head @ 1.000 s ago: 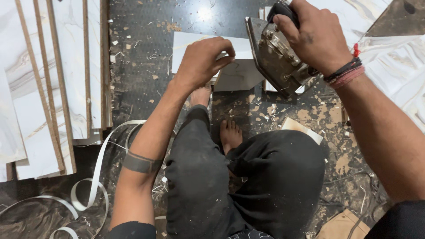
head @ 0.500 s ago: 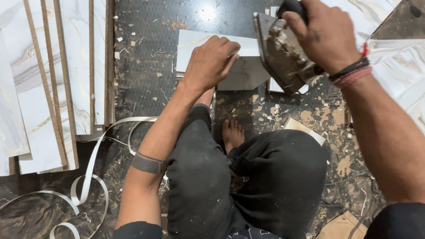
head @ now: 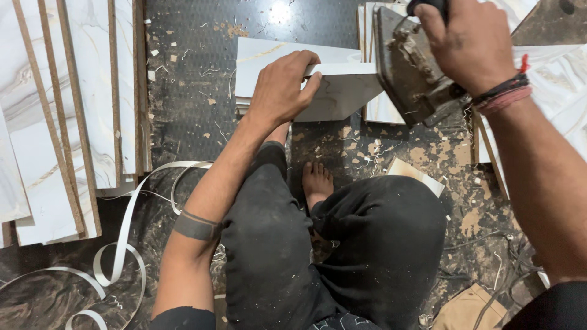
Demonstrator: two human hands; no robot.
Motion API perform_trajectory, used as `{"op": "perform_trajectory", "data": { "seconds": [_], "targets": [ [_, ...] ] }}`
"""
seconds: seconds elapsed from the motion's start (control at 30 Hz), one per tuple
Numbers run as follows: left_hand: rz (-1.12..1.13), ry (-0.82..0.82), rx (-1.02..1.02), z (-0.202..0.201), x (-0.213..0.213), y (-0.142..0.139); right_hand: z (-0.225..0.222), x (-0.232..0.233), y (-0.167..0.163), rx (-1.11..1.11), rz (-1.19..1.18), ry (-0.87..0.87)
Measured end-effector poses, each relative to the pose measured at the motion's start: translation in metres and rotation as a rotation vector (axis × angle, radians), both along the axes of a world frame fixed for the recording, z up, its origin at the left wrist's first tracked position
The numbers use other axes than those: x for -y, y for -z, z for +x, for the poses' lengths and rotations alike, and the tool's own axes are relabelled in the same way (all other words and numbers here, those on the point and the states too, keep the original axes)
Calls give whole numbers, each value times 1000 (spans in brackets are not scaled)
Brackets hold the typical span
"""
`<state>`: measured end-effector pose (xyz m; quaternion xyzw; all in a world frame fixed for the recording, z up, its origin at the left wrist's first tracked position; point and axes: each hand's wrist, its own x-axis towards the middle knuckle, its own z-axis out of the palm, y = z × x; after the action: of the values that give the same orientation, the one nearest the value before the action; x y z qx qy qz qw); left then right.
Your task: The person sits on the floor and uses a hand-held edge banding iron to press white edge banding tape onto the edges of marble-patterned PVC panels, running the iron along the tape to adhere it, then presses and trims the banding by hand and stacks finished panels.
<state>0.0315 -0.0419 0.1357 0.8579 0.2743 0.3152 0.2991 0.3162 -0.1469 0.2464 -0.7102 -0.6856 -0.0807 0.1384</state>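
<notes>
The board piece [head: 342, 91] in the upper middle of the frame is a flat white panel with a faint marble pattern and a grey shade on its face. It lies on the dark floor [head: 189, 91], on top of another white panel [head: 269, 52]. The left hand [head: 282, 85] presses flat on its left end, fingers curled over the top edge. The right hand [head: 468, 40], at the upper right, is closed around the black handle of a dusty metal power tool [head: 413, 70], which touches the right end of the board piece. No box or other container is visible. Long white boards [head: 67, 122] lie at the left, curled white edge strips [head: 122, 244] at the lower left, and wood chips around a bare foot [head: 318, 183].
</notes>
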Motion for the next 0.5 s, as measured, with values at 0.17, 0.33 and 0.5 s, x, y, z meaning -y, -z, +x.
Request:
{"op": "perform_trajectory", "data": {
  "seconds": [0.17,0.33,0.5],
  "targets": [
    [-65,5,23,0,1,8,-44,-18,-2,-70,4,-64],
    [-300,71,187,-9,-10,24,-76,-37,2,-184,-74,-43],
    [-624,21,189,-16,-21,40,-88,-45,3,-160,-5,-90]
  ]
}}
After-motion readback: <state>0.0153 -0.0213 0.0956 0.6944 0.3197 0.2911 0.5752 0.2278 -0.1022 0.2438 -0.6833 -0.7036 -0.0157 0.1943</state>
